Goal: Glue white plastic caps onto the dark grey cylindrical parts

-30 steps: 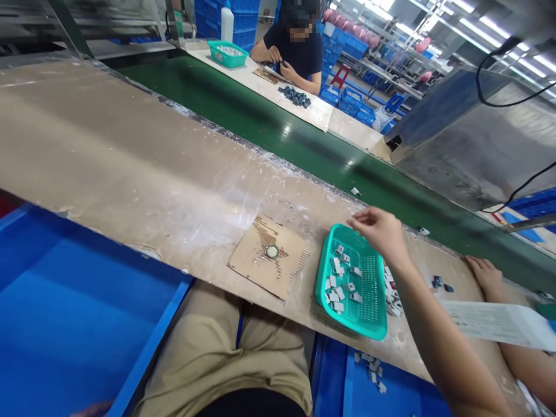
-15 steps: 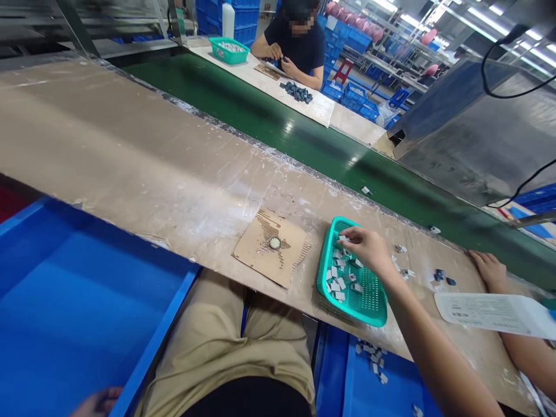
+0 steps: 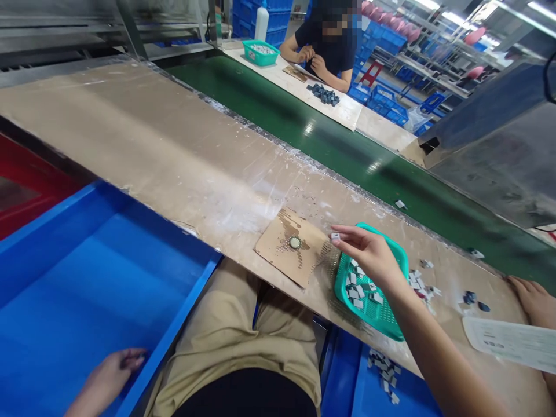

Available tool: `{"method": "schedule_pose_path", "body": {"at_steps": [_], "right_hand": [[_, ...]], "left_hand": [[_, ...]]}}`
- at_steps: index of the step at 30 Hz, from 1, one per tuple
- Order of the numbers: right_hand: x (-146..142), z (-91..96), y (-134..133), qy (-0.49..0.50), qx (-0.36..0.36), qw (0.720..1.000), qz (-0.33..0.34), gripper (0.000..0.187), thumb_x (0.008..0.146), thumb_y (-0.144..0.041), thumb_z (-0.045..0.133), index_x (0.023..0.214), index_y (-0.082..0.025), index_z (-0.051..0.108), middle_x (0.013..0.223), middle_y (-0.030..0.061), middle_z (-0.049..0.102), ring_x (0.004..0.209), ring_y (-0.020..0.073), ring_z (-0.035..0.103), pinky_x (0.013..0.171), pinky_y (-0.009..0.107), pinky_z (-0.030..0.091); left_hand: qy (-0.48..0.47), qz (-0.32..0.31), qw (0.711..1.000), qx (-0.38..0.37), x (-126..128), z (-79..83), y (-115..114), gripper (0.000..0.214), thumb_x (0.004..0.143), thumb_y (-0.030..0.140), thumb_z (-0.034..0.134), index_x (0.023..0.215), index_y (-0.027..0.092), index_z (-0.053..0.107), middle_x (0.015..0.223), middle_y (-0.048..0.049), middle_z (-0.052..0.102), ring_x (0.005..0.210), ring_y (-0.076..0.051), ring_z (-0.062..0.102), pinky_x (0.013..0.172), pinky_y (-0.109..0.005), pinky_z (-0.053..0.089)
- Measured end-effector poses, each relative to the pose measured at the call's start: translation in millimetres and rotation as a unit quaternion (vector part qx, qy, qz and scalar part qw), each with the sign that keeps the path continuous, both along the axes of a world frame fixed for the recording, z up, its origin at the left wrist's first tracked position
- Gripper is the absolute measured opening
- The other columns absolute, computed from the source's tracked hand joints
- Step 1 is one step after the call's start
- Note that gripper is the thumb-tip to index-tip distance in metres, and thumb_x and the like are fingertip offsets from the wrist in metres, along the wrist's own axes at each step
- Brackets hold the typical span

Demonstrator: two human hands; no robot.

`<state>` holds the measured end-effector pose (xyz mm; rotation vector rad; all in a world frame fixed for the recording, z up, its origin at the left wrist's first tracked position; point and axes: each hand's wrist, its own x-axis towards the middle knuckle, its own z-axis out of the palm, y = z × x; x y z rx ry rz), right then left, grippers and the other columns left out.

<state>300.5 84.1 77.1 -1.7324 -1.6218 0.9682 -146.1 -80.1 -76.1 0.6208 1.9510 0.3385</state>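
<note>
My right hand [image 3: 369, 249] pinches a small white-and-grey block [image 3: 335, 236] between thumb and fingers, over the left edge of a green plastic basket [image 3: 393, 330]. Several similar blocks [image 3: 357, 291] lie inside the basket. To its left rests a square of stained cardboard [image 3: 274, 255] with a small round pale-topped cap [image 3: 295, 242] standing on it. My left hand [image 3: 113, 370] is low at the left, inside a large blue bin [image 3: 65, 301] near its right wall. Its fingers are curled together around something small and dark that I cannot make out.
Beyond the workbench [image 3: 174, 162] runs a green conveyor belt [image 3: 278, 119]. A co-worker [image 3: 325, 52] sits across it beside dark pieces [image 3: 323, 94]. Another person's hand [image 3: 532, 298] rests at the right, near a printed card [image 3: 504, 341]. A second blue bin [image 3: 412, 388] holds loose blocks below the bench.
My right hand has lifted out of the basket and moved toward the cardboard with a block in its fingers. My left hand has come further into view. The whole view has shifted.
</note>
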Motion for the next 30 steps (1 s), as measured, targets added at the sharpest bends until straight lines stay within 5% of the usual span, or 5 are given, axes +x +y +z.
{"method": "schedule_pose_path", "body": {"at_steps": [6, 15, 22, 26, 30], "right_hand": [[-39, -9.8, 8, -0.160, 0.116, 0.970, 0.138, 0.022, 0.082, -0.030, 0.060, 0.097, -0.017, 0.069, 0.090, 0.0069, 0.068, 0.073, 0.0188, 0.062, 0.071, 0.033, 0.049], [-57, -29.8, 19, -0.228, 0.134, 0.948, 0.175, 0.031, 0.075, -0.017, 0.065, 0.105, -0.018, 0.063, 0.084, 0.0038, 0.070, 0.069, 0.0181, 0.064, 0.068, 0.031, 0.053], [-62, -25.2, 19, -0.200, 0.090, 0.963, 0.155, 0.027, 0.074, -0.021, 0.066, 0.101, -0.021, 0.065, 0.088, 0.0056, 0.071, 0.078, 0.0217, 0.066, 0.076, 0.038, 0.052], [-62, -6.8, 10, -0.017, 0.003, 0.998, 0.065, 0.032, 0.073, -0.037, 0.069, 0.101, -0.020, 0.067, 0.094, 0.0069, 0.071, 0.084, 0.0232, 0.067, 0.080, 0.039, 0.052], [-63, 12.2, -7, 0.147, -0.120, 0.982, 0.016, 0.035, 0.065, -0.040, 0.077, 0.093, -0.018, 0.070, 0.084, 0.0063, 0.072, 0.076, 0.0204, 0.067, 0.076, 0.034, 0.053]], "left_hand": [[-0.166, 0.235, 0.956, 0.053, 18, 50.2, 26, 0.040, 0.045, 0.015, 0.085, 0.082, 0.021, 0.071, 0.089, -0.0026, 0.072, 0.087, -0.022, 0.065, 0.070, -0.024, 0.056], [-0.405, 0.383, 0.820, 0.131, 77, 51.3, 48, 0.021, 0.068, -0.009, 0.059, 0.076, 0.007, 0.069, 0.063, -0.0050, 0.060, 0.047, -0.008, 0.052, 0.036, -0.012, 0.041], [-0.483, 0.274, 0.822, 0.128, 121, 58.5, 64, 0.037, 0.044, 0.025, 0.089, 0.072, 0.011, 0.070, 0.067, -0.0051, 0.066, 0.064, -0.014, 0.064, 0.053, -0.016, 0.054], [-0.504, 0.177, 0.824, 0.191, 149, 74.0, 80, 0.034, 0.050, 0.030, 0.087, 0.070, 0.011, 0.067, 0.073, -0.0059, 0.068, 0.078, -0.019, 0.067, 0.066, -0.022, 0.058], [-0.522, 0.145, 0.805, 0.242, 176, 91.6, 94, 0.027, 0.055, 0.024, 0.085, 0.067, 0.011, 0.064, 0.071, -0.0057, 0.069, 0.074, -0.017, 0.067, 0.065, -0.024, 0.059]]}}
